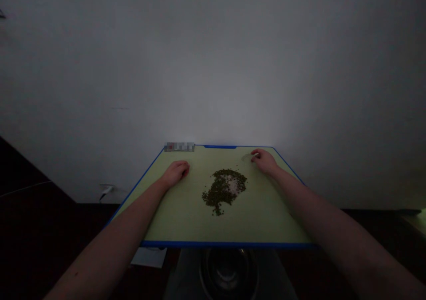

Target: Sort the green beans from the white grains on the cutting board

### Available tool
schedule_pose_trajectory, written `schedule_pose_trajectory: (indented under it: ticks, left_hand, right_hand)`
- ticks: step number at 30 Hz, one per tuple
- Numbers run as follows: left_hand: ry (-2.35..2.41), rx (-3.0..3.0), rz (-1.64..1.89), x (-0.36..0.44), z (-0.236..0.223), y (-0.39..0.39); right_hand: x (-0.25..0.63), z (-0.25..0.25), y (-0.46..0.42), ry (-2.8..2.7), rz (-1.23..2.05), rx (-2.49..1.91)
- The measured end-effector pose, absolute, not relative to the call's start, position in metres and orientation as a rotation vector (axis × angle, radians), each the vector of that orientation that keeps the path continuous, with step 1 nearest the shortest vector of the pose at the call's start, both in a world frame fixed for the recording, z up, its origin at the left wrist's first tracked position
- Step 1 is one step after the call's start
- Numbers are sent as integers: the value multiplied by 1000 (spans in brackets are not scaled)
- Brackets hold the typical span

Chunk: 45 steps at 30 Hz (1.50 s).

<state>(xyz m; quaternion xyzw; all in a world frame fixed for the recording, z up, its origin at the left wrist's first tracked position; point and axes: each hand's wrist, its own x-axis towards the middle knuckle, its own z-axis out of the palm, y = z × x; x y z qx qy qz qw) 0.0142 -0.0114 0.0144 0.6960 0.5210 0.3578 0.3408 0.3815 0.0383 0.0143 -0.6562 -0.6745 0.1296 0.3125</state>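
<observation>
Steel bowl [228,273], green board [186,215] (blue-edged), white wall [213,69]

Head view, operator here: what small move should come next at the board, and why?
Probably slide the left hand to the pile of green beans: it lies between the hands, a pale patch sits among the beans, and that hand rests on the board.

Light: for you it is dim, only one pale glow on the wall [213,91].
Shadows: the lower corners are very dark.
Edges: the picture bends a little.
</observation>
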Motion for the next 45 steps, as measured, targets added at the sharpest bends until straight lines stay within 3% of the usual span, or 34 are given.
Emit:
schedule_pose_trajectory:
  ticks: [13,23,45]
  left_hand:
    - [1354,1825,921,11,12,-6]
    - [1348,1823,919,11,12,-7]
    - [1374,1832,905,7,10,-9]
  right_hand:
    - [357,6,64,-1984,456,-1609]
    - [368,6,27,-2109,607,-1479]
    - [369,10,-60,-1846,708,-1698]
